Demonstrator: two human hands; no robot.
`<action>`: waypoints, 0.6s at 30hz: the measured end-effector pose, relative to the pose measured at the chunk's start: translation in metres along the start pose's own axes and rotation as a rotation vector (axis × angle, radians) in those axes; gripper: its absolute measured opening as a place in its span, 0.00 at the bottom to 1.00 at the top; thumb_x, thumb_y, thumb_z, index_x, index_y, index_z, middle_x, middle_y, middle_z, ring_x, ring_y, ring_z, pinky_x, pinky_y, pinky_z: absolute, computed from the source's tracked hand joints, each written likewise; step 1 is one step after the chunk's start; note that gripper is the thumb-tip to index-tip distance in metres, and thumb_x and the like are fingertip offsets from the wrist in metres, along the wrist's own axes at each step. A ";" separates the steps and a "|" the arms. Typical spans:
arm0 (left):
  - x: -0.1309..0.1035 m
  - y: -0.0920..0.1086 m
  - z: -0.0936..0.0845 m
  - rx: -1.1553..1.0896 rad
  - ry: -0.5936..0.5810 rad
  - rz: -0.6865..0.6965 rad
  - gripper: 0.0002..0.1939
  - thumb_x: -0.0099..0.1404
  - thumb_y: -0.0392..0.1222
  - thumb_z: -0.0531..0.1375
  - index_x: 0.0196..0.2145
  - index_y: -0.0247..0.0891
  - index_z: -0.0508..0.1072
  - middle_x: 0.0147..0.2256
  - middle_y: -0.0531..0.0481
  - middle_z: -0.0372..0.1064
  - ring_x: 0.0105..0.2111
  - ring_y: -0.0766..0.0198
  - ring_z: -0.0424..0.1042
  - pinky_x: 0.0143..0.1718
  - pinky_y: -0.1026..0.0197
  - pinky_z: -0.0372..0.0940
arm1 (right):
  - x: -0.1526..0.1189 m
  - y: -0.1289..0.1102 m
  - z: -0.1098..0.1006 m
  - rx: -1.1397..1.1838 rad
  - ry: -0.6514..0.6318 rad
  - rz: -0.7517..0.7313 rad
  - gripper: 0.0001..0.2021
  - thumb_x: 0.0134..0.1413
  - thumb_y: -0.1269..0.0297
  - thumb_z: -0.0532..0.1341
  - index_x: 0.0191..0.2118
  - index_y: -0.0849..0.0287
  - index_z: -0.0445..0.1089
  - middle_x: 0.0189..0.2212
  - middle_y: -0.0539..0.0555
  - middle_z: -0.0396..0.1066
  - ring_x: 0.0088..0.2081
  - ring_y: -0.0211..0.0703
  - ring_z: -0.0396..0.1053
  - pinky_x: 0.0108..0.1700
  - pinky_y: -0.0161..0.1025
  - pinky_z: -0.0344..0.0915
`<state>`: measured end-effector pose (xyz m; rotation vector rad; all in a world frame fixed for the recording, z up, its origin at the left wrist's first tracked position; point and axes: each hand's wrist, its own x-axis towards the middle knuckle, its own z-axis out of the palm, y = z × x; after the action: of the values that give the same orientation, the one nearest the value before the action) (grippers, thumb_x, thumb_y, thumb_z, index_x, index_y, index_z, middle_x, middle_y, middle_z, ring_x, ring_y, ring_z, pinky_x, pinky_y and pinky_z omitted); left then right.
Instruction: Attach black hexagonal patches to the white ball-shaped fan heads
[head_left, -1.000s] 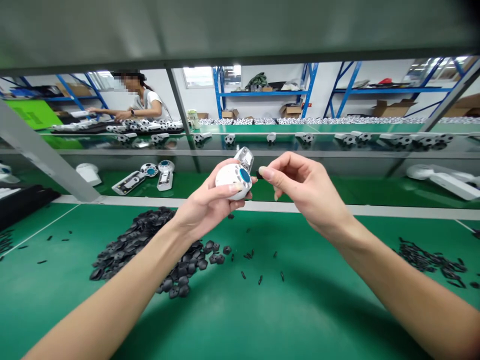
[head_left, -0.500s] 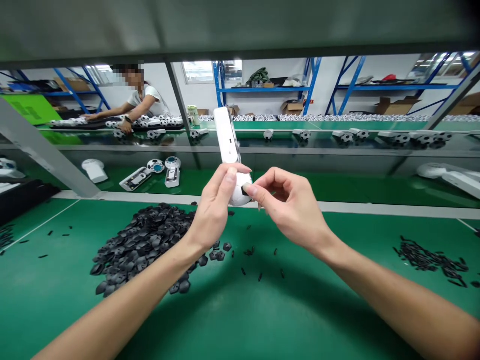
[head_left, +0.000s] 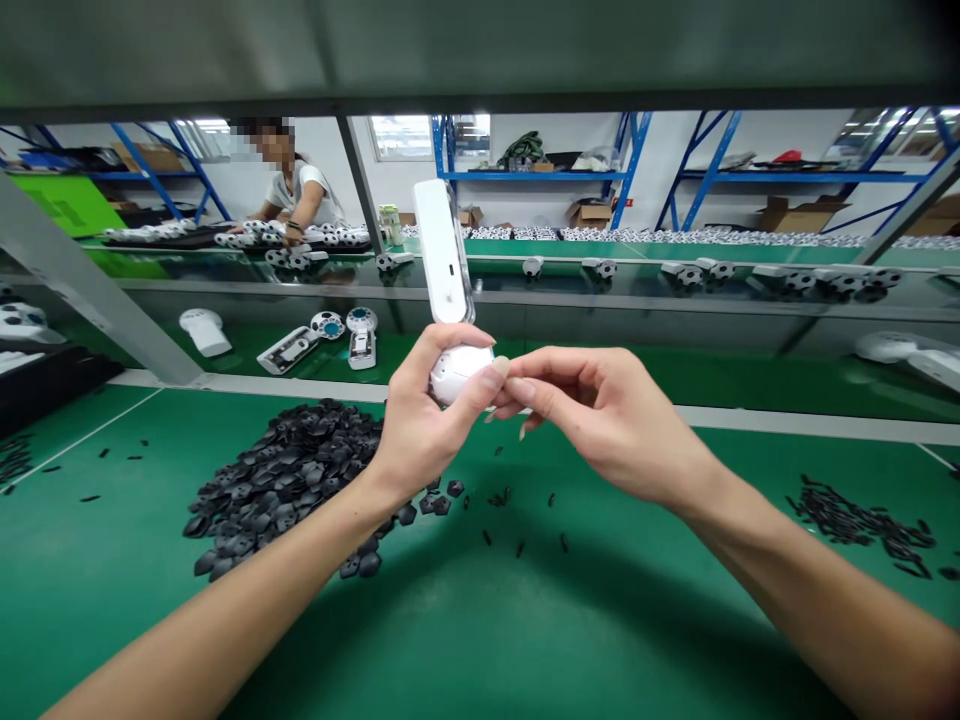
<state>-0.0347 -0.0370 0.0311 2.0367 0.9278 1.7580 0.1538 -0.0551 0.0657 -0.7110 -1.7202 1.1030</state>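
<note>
My left hand (head_left: 427, 415) is wrapped round the rounded end of a white plastic housing (head_left: 442, 255), whose long handle points up. Its thumb presses on the edge of the round white head (head_left: 456, 372). At that same edge, the fingertips of my right hand (head_left: 600, 420) are pinched together, meeting the left thumb; whatever lies between them is hidden. Below and to the left is a heap of black pentagon pieces (head_left: 300, 480). Several small black strips (head_left: 520, 549) lie on the green table under my hands.
Another heap of thin black parts (head_left: 862, 525) lies at right. White housings with football-patterned heads (head_left: 328, 325) stand behind the metal edge rail (head_left: 720, 420). Football-headed units (head_left: 600, 267) line the conveyor beyond. A co-worker (head_left: 300, 195) is at far left; a shelf hangs overhead.
The white housing has tilted and shifted slightly left and up. My left thumb has moved to the head's right edge. The black piece seen at my right fingertips is now hidden.
</note>
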 end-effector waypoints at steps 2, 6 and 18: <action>0.002 -0.001 -0.001 -0.017 0.034 -0.010 0.09 0.73 0.49 0.68 0.42 0.42 0.77 0.35 0.52 0.75 0.29 0.67 0.71 0.27 0.65 0.67 | -0.001 -0.003 -0.002 -0.029 -0.021 0.017 0.10 0.69 0.70 0.64 0.45 0.59 0.85 0.37 0.53 0.86 0.38 0.41 0.84 0.36 0.33 0.76; 0.009 -0.011 -0.003 -0.133 0.061 -0.084 0.10 0.71 0.49 0.69 0.41 0.42 0.77 0.36 0.51 0.76 0.29 0.66 0.75 0.28 0.64 0.72 | -0.002 0.000 0.000 -0.163 0.087 0.051 0.10 0.70 0.67 0.64 0.50 0.60 0.83 0.37 0.53 0.86 0.32 0.41 0.82 0.31 0.34 0.72; 0.017 -0.040 -0.007 -0.215 0.017 -0.246 0.18 0.64 0.50 0.75 0.47 0.41 0.81 0.34 0.51 0.74 0.30 0.62 0.77 0.24 0.65 0.75 | -0.007 0.070 0.042 -1.072 -0.564 0.086 0.11 0.75 0.64 0.63 0.53 0.56 0.82 0.50 0.57 0.84 0.52 0.55 0.81 0.43 0.42 0.68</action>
<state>-0.0520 0.0027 0.0219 1.6994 0.9071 1.6658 0.1170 -0.0460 -0.0066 -1.1796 -2.8137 0.3435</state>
